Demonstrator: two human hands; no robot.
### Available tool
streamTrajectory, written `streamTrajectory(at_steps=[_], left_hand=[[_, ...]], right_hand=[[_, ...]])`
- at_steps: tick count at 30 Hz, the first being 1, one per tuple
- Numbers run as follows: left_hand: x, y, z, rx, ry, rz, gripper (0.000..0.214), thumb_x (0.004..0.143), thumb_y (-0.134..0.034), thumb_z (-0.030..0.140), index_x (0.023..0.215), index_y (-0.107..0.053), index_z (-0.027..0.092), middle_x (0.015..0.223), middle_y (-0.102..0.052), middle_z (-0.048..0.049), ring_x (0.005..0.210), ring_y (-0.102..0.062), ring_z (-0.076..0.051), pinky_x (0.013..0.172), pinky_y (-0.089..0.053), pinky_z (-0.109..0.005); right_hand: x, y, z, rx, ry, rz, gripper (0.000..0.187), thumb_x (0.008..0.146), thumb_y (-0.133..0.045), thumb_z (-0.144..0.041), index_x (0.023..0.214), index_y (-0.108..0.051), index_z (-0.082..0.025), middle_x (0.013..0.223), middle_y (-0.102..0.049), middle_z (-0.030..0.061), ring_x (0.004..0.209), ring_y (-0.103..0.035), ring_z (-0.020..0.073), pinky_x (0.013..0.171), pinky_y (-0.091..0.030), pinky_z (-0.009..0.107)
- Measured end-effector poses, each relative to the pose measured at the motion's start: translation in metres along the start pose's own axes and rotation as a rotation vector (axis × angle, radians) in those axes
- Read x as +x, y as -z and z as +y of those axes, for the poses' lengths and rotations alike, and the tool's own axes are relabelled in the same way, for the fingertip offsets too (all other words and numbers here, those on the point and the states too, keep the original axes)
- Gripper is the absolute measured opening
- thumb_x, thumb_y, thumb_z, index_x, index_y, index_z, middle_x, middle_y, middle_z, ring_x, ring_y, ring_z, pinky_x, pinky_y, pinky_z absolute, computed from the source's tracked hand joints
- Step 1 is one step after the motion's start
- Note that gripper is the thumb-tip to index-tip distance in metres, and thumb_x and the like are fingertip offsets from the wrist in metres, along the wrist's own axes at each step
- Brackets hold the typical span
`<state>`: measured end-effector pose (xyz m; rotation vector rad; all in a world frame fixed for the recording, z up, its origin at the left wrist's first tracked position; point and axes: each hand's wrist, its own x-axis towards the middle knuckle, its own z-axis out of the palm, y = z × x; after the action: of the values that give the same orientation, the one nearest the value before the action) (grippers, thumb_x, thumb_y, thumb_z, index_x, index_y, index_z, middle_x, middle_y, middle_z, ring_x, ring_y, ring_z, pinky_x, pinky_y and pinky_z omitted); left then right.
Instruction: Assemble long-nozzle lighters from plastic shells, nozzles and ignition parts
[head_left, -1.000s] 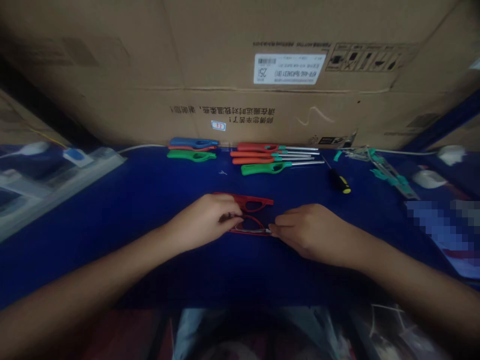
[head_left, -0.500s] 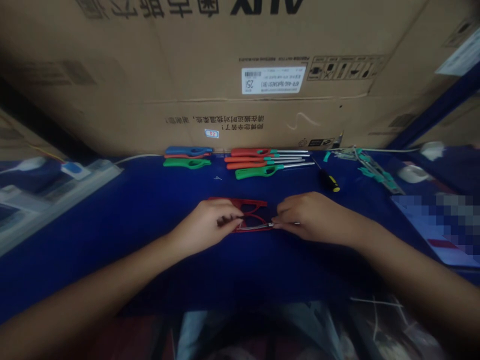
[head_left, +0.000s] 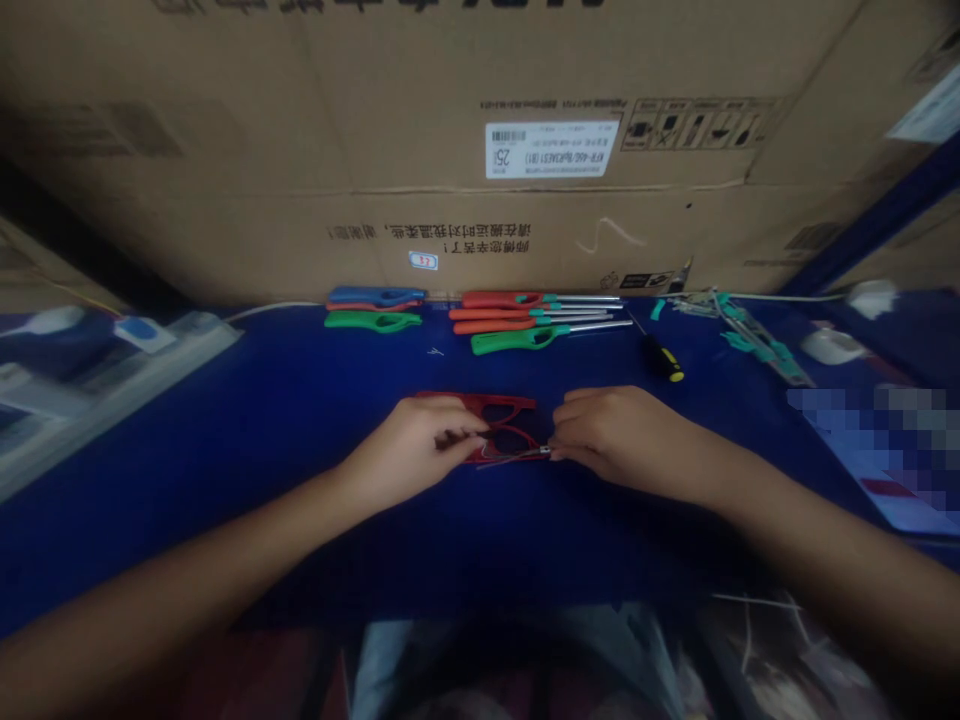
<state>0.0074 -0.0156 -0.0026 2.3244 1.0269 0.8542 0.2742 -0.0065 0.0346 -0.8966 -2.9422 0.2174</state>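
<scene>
My left hand (head_left: 416,455) is closed in a pinch on a small dark part, of which only the tip (head_left: 490,432) shows past the fingers. Across from it, my right hand (head_left: 626,432) pinches a thin metal piece with a small silvery end (head_left: 544,451); a thin wire runs from it toward the left hand. Beneath and between the hands lie two red lighter casing halves (head_left: 517,404), one behind the other. My left fingers cover much of both halves, and the right fingertips hide the rest of the metal piece.
Behind the hands lie several assembled lighters (head_left: 510,342), with blue and green casings (head_left: 373,320) left of them. Rightward are a black-yellow screwdriver (head_left: 661,360) and a pile of teal-and-metal parts (head_left: 757,340). A cardboard box (head_left: 300,210) stands along the back; a power strip (head_left: 180,355) is at left.
The thin wire between my hands has shifted and now slants lower to the left. My right hand stays almost in place, and the view has tilted slightly downward.
</scene>
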Motion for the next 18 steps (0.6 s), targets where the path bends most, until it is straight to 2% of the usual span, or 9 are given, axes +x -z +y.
streamTrajectory(at_steps=[8, 11, 14, 18], left_hand=[[-0.001, 0.000, 0.001, 0.009, -0.004, 0.000, 0.014, 0.088, -0.067, 0.012, 0.093, -0.078, 0.019, 0.087, -0.075, -0.0011, 0.066, -0.068, -0.009, 0.059, -0.053, -0.018], [-0.002, -0.001, 0.000, 0.023, 0.001, 0.025, 0.014, 0.087, -0.068, 0.011, 0.093, -0.077, 0.019, 0.087, -0.075, -0.0005, 0.067, -0.069, -0.010, 0.060, -0.054, -0.018], [-0.003, -0.002, -0.002, 0.054, -0.021, 0.046, 0.013, 0.086, -0.070, 0.011, 0.094, -0.076, 0.019, 0.085, -0.076, 0.0005, 0.070, -0.070, -0.010, 0.064, -0.055, -0.019], [-0.004, -0.004, -0.003, 0.102, -0.056, 0.057, 0.011, 0.087, -0.071, 0.013, 0.094, -0.076, 0.019, 0.086, -0.077, 0.0009, 0.072, -0.072, -0.011, 0.068, -0.055, -0.020]], right_hand=[[0.000, 0.002, -0.007, -0.072, -0.037, -0.040, 0.020, 0.096, -0.057, -0.017, 0.081, -0.070, -0.018, 0.082, -0.070, 0.0031, 0.082, -0.064, 0.0188, 0.066, -0.040, 0.030], [-0.001, 0.002, -0.012, -0.062, -0.119, -0.038, 0.011, 0.095, -0.060, -0.022, 0.096, -0.071, -0.019, 0.096, -0.070, 0.0039, 0.084, -0.067, 0.0195, 0.066, -0.044, 0.029], [-0.001, -0.002, -0.015, 0.035, -0.190, 0.046, 0.021, 0.094, -0.065, -0.030, 0.113, -0.068, -0.021, 0.110, -0.067, 0.0055, 0.084, -0.069, 0.0179, 0.069, -0.049, 0.028], [0.004, -0.013, -0.013, 0.145, -0.090, 0.063, 0.019, 0.095, -0.061, -0.024, 0.113, -0.066, -0.021, 0.117, -0.065, 0.0066, 0.092, -0.069, 0.0181, 0.077, -0.053, 0.029]])
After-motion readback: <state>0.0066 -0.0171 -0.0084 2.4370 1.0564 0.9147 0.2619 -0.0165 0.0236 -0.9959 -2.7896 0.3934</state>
